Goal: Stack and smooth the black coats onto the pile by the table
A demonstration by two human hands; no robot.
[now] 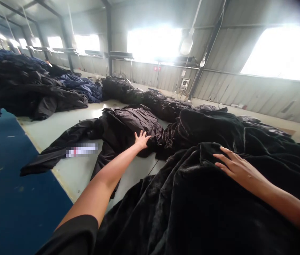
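The left hand (141,140) reaches forward with its fingers spread and rests on the edge of a black glossy garment (130,124), its grip open and clamped on nothing. The right hand (241,168) lies flat on a heap of black plush fabric (192,209), its grip also open, with the fingers apart and draped over a fold. The heap fills the near right corner of the view and spreads across the long pale surface (64,131). The glossy garment lies just beyond it, near the surface's left edge, with one long sleeve (51,156) stretched toward that edge. A white tag (82,150) on the sleeve is too blurred to read. Blue floor (14,187) runs along the left edge of the surface. A row of black bundles (150,101) continues toward the far end, and dark heaps (30,95) with navy cloth (82,86) lie to the far left. Beyond them stand a corrugated wall (279,99) with bright windows (153,44) and a small wall-mounted box (184,84).
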